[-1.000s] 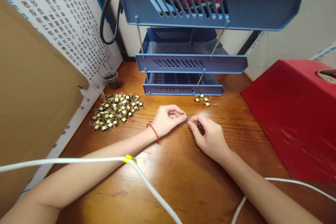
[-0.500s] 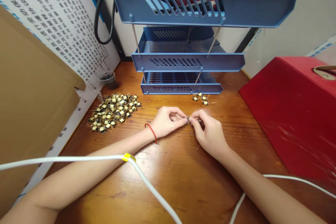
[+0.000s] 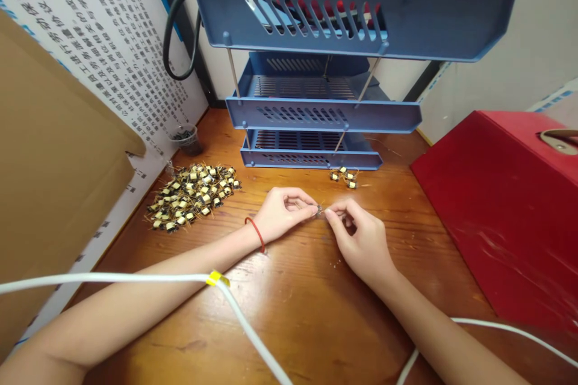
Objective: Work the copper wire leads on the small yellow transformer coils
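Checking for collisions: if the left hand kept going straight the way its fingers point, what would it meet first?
The left hand would meet the small part at its fingertips, then the right hand just beyond; depth is unclear.

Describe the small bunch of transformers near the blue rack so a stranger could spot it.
On the wooden desk, find the blue tray rack. Just in front of its bottom tray's right end sits a small cluster of transformers, only a handful, unlike the big pile to the left.
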{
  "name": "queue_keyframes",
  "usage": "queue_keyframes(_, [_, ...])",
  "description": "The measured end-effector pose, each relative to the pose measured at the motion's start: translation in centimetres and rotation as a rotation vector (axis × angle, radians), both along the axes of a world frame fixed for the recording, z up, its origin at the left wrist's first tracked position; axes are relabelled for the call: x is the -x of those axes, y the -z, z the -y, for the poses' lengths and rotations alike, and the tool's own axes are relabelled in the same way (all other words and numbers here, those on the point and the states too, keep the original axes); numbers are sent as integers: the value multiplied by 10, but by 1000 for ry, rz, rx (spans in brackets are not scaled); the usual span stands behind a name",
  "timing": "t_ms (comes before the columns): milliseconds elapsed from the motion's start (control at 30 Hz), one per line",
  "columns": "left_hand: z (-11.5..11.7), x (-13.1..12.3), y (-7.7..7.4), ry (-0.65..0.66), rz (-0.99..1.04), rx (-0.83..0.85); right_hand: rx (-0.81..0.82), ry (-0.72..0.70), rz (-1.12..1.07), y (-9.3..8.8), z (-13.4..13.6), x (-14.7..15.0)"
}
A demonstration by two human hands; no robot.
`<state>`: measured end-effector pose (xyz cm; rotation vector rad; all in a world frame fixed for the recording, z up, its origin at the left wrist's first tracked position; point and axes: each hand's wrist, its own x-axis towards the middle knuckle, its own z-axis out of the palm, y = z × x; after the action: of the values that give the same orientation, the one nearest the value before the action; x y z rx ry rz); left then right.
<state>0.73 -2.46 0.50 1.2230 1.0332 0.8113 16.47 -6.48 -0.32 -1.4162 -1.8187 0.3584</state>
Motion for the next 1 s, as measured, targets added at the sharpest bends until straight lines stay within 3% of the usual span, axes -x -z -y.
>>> queue_keyframes(300, [-1, 1, -1, -28, 48, 12, 8, -40, 5, 1, 0, 2])
queue_keyframes(733, [-1, 3, 2, 59, 106, -28, 65, -120, -9, -1, 0, 3])
queue_keyframes(1000, [-2, 5, 6, 6, 170, 0, 113, -155, -17, -1, -1, 3])
